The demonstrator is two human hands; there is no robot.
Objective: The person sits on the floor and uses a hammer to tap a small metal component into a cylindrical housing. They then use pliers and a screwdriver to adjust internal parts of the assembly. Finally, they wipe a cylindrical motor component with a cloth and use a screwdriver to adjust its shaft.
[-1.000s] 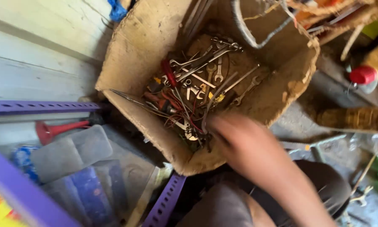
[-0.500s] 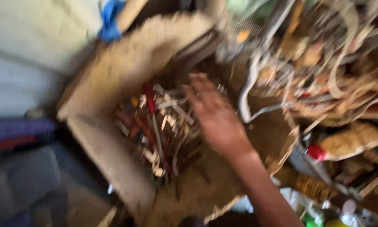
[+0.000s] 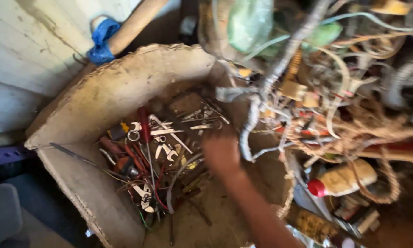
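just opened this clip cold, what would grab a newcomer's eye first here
A worn cardboard box at centre left, its bottom heaped with wrenches and a red-handled tool. One blurred hand reaches into it from below. To the right hangs a tangle of wires and rope, with a red-capped bottle beneath.

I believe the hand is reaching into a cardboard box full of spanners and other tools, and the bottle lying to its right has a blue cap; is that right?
Not quite: the head view shows the bottle has a red cap. The rest holds: the hand reaches into the cardboard box of spanners and other tools.
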